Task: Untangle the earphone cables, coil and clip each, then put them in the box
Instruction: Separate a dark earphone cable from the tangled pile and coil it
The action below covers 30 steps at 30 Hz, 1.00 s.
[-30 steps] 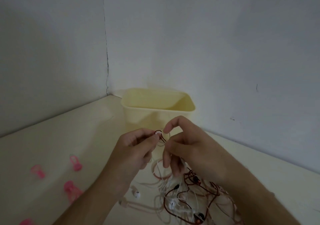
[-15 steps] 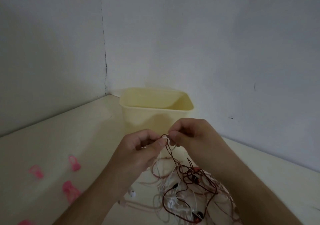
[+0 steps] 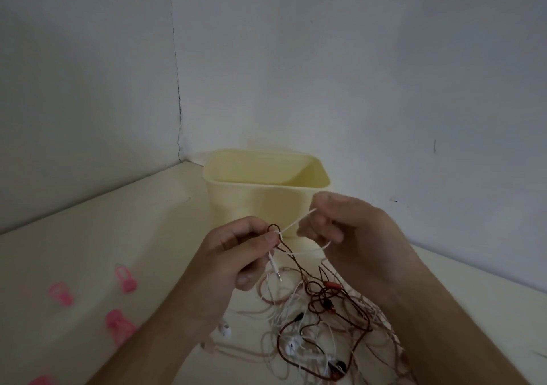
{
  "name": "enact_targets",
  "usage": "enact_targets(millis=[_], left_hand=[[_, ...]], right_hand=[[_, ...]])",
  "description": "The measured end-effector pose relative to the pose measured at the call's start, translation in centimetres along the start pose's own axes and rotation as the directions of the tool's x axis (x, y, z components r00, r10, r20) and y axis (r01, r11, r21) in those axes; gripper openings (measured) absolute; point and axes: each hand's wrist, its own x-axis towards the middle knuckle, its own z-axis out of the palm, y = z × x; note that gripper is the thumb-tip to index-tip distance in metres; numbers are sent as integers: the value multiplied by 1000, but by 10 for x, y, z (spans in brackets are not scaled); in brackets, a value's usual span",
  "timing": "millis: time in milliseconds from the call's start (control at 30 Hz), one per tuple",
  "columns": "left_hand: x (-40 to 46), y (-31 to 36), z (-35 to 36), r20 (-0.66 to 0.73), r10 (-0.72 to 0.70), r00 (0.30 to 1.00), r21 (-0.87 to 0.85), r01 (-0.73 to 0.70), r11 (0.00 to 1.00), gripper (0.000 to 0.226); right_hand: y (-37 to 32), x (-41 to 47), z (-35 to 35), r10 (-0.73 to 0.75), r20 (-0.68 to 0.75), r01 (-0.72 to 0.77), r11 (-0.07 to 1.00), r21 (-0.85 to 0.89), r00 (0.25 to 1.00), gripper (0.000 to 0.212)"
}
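Note:
A tangle of earphone cables (image 3: pixel 322 325), white, dark red and pale pink, lies on the table below my hands. My left hand (image 3: pixel 236 251) pinches a loop of the dark red cable (image 3: pixel 273 227), and a white jack plug (image 3: pixel 274 269) hangs under its fingers. My right hand (image 3: pixel 340 222) pinches a white cable (image 3: pixel 296 223) that runs taut from the red loop up to its fingertips. The pale yellow box (image 3: pixel 266 195) stands open just behind both hands.
Several pink clips lie on the table at the left, among them one clip (image 3: pixel 125 278), another clip (image 3: pixel 60 293) and a third clip (image 3: pixel 118 324). A loose white earbud (image 3: pixel 225 328) rests by my left forearm. Walls meet in a corner (image 3: pixel 179 136) behind the box.
My right hand has moved up and to the right, drawing the white cable out through the red loop. My left hand kept its pinch and the white plug now hangs below it.

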Motion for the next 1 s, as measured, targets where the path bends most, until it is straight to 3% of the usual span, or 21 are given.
enact_targets(millis=[67,100,133,200,267,300,400,500,667,867,933,1000], left_hand=[[0,0,0,6,-3,1000,-37,3,999,29],[0,1,0,7,-6,1000,-45,7,999,29],[-1,1,-1,6,-9,1000,-43,9,999,26],[0,1,-1,9,-10,1000,-12,10,1000,19],[0,0,0,17,-12,1000,19,12,1000,17],[0,0,1,25,-16,1000,24,16,1000,18],[0,0,1,50,-18,999,2,18,1000,25],[-1,1,-1,35,-9,999,-58,11,998,18],[-2,1,-1,49,-8,999,-43,11,999,17],[0,1,-3,-30,-43,999,-78,40,996,15],[1,1,-2,-59,-36,998,-97,30,995,13],[1,1,-1,-88,-31,996,-79,24,997,14]], right_hand=[[0,2,1,38,26,-45,935,352,999,27],[0,2,2,80,52,-95,901,423,995,25],[1,2,0,130,86,-154,902,403,988,23],[0,1,-3,244,126,-259,958,123,962,24],[-1,-3,-5,308,158,-282,944,-170,938,30],[-1,-4,-5,305,177,-265,940,-216,936,29],[0,-4,-4,205,224,-196,979,-62,953,25],[2,0,-4,204,177,-229,965,130,963,27],[4,3,-5,210,33,-213,965,156,977,28],[3,5,-11,16,-191,32,969,245,981,25],[0,4,-11,-13,-168,48,977,207,986,21],[-4,2,-12,-21,-35,28,975,219,999,22]])
